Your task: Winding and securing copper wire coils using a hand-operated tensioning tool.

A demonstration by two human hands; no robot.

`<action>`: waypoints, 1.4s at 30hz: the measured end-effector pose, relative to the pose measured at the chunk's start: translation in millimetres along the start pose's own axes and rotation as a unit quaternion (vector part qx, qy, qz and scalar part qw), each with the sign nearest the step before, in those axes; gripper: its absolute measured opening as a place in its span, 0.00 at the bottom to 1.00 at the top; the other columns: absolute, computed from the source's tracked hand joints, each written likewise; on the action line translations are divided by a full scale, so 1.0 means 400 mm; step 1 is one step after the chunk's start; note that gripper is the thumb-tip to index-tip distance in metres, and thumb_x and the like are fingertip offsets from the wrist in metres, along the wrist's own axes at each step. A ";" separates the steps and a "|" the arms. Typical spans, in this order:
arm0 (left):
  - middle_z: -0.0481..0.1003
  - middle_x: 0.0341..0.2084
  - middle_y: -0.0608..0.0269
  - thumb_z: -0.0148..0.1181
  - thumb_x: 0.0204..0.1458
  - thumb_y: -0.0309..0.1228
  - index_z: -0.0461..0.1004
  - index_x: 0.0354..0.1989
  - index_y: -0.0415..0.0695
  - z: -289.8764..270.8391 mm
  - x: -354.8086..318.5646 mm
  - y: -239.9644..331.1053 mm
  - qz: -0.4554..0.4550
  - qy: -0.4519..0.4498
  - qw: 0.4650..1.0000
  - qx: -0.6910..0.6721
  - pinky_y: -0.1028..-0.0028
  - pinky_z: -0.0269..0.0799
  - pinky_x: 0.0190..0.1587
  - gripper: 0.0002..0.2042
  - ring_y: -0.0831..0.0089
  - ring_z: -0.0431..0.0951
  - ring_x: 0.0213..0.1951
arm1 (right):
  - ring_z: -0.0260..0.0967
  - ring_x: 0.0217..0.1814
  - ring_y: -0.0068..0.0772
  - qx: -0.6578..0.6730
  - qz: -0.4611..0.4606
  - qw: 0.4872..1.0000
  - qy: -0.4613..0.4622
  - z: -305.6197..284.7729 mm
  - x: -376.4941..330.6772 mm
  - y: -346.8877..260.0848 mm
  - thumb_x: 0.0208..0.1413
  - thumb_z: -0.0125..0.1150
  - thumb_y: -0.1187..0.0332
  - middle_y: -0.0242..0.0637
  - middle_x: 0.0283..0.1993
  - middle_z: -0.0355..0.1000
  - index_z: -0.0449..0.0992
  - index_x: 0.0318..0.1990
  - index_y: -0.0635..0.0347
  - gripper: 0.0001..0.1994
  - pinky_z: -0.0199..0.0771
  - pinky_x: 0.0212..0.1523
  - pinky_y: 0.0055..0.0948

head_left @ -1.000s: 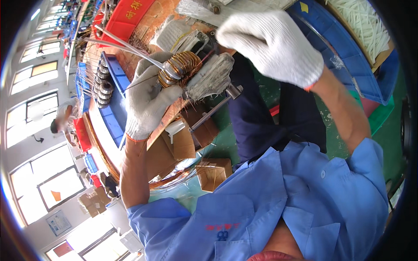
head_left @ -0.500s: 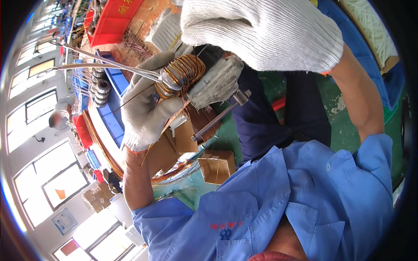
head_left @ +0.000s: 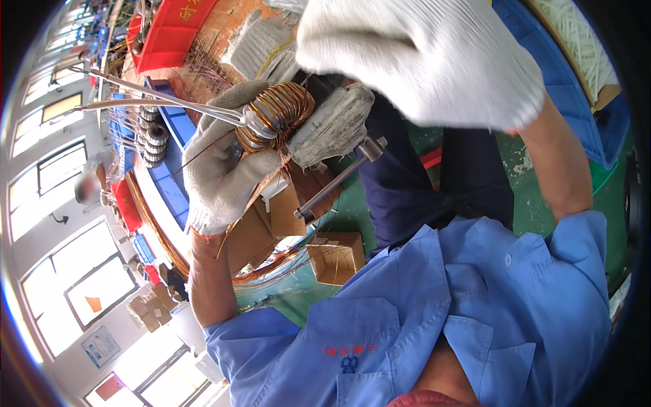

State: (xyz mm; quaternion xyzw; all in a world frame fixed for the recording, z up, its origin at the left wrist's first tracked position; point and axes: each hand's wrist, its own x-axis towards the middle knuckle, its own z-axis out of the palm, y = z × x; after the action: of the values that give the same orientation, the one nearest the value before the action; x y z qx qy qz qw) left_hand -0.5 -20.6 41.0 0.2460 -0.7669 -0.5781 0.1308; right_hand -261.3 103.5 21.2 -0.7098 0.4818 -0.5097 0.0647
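My left hand, in a white knitted glove, is wrapped round a ring-shaped coil wound with copper wire. White-sleeved leads stick out from the coil toward the left. Beside the coil is a block wrapped in worn greyish-white cloth, close against the windings. A metal rod with a round end sits just below the block. My right hand, gloved too, is raised at upper right, nearer the camera. Its fingers are curled closed, and what they hold, if anything, is hidden.
A red bin and grey cloth lie on the worktop. At left, a blue tray adjoins several stacked cores. Cardboard boxes stand below, a blue bin at right. Another person is far left.
My right hand has moved slightly right and down, still closed. The coil, my left hand and the wrapped block have shifted slightly left in view.
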 end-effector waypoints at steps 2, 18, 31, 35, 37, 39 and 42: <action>0.71 0.65 0.52 0.79 0.49 0.36 0.72 0.64 0.29 -0.012 0.004 -0.013 0.018 -0.016 0.999 0.048 0.66 0.67 0.67 0.36 0.66 0.71 0.65 | 0.66 0.18 0.32 -0.005 0.014 1.000 0.012 -0.017 -0.003 0.013 0.63 0.61 0.69 0.39 0.18 0.70 0.79 0.26 0.62 0.12 0.72 0.31 0.37; 0.54 0.76 0.44 0.78 0.50 0.39 0.75 0.62 0.32 -0.017 0.014 -0.019 0.062 -0.021 0.997 0.049 0.57 0.61 0.72 0.34 0.53 0.61 0.73 | 0.79 0.36 0.49 -0.094 -0.071 0.957 -0.266 0.102 0.264 0.123 0.50 0.66 0.66 0.50 0.33 0.81 0.84 0.34 0.58 0.07 0.77 0.39 0.46; 0.66 0.68 0.47 0.74 0.45 0.24 0.76 0.58 0.30 -0.014 0.015 -0.008 0.070 -0.039 0.994 0.069 0.62 0.60 0.72 0.28 0.58 0.66 0.69 | 0.79 0.34 0.47 -0.362 0.077 0.929 0.025 0.085 -0.015 0.222 0.63 0.62 0.60 0.37 0.38 0.79 0.82 0.42 0.49 0.07 0.81 0.36 0.41; 0.67 0.68 0.45 0.74 0.45 0.25 0.77 0.57 0.30 -0.023 0.016 -0.016 0.088 -0.036 0.990 0.100 0.60 0.58 0.73 0.28 0.56 0.66 0.69 | 0.76 0.56 0.52 -0.435 0.074 0.897 0.039 0.155 0.022 0.341 0.66 0.57 0.60 0.49 0.59 0.75 0.77 0.55 0.59 0.17 0.78 0.57 0.46; 0.67 0.68 0.43 0.76 0.47 0.29 0.77 0.56 0.30 -0.019 0.024 -0.017 0.097 -0.041 0.987 0.123 0.59 0.58 0.73 0.28 0.55 0.66 0.69 | 0.70 0.66 0.53 -0.434 0.148 0.889 0.002 0.186 0.046 0.415 0.67 0.55 0.57 0.50 0.68 0.69 0.75 0.59 0.67 0.23 0.71 0.66 0.47; 0.68 0.67 0.43 0.76 0.49 0.35 0.77 0.57 0.30 -0.020 0.028 -0.008 0.100 -0.042 0.982 0.151 0.58 0.58 0.72 0.29 0.55 0.66 0.69 | 0.69 0.68 0.52 -0.466 0.210 0.851 -0.121 0.180 0.068 0.412 0.66 0.54 0.53 0.52 0.71 0.67 0.75 0.59 0.68 0.26 0.70 0.68 0.46; 0.63 0.72 0.47 0.73 0.53 0.47 0.72 0.66 0.32 -0.034 0.028 -0.012 0.093 -0.064 0.976 0.185 0.59 0.53 0.75 0.37 0.56 0.59 0.74 | 0.79 0.51 0.50 -0.256 0.338 0.892 -0.158 0.128 0.062 0.337 0.66 0.53 0.55 0.53 0.60 0.76 0.75 0.60 0.68 0.26 0.78 0.51 0.43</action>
State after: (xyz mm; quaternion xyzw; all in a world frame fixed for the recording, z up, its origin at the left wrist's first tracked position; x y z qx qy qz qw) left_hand -2.3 -38.9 39.4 0.1561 -0.8871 -0.4256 0.0871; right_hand -303.8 -6.7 -65.2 -0.5672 0.7898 -0.1970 0.1247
